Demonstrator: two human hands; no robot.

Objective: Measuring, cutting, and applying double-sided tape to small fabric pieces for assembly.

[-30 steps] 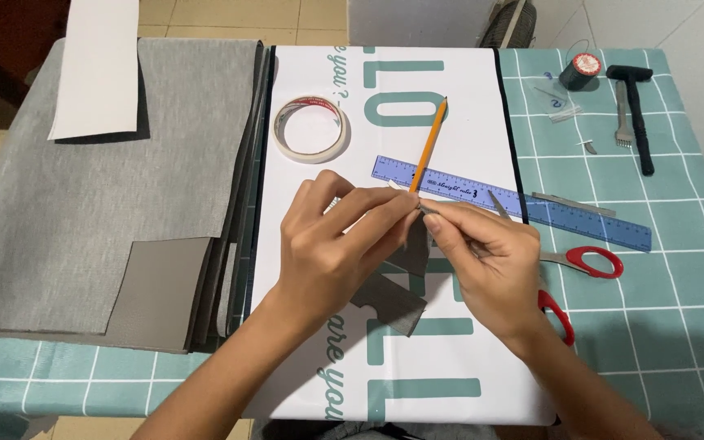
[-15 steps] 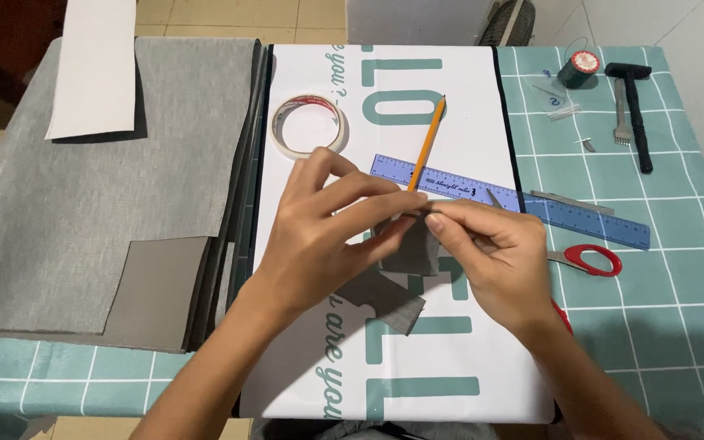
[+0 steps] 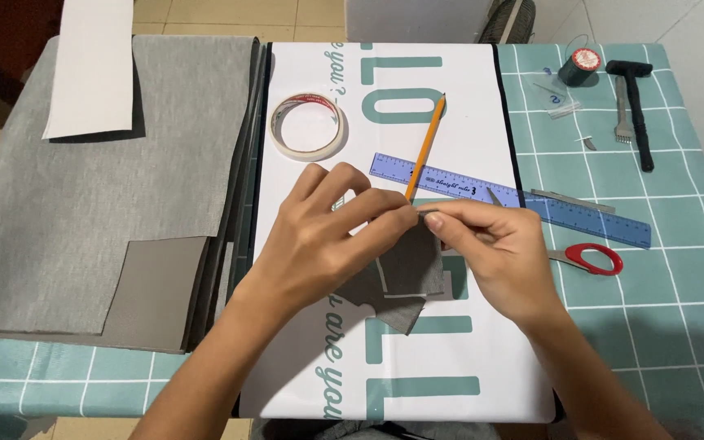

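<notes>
Both hands meet over a small grey piece of material (image 3: 405, 277) that lies on a white printed sheet (image 3: 466, 106). My left hand (image 3: 327, 232) pinches the piece's upper edge with thumb and fingers. My right hand (image 3: 495, 248) pinches the same edge from the right, fingertips touching the left hand's. An orange pencil (image 3: 427, 145) lies just beyond the fingers, across a blue ruler (image 3: 564, 208). Part of the grey piece is hidden under my hands.
A roll of tape (image 3: 308, 126) lies at the sheet's upper left. Red-handled scissors (image 3: 592, 259) rest right of my right hand. Large grey fabric (image 3: 99, 195) with a white strip (image 3: 91, 69) covers the left. A thread spool (image 3: 580, 65) and hammer (image 3: 635, 110) sit far right.
Both hands have shifted slightly up the sheet with the grey piece, closer to the ruler and pencil. The scissors' second red handle is now hidden by my right forearm.
</notes>
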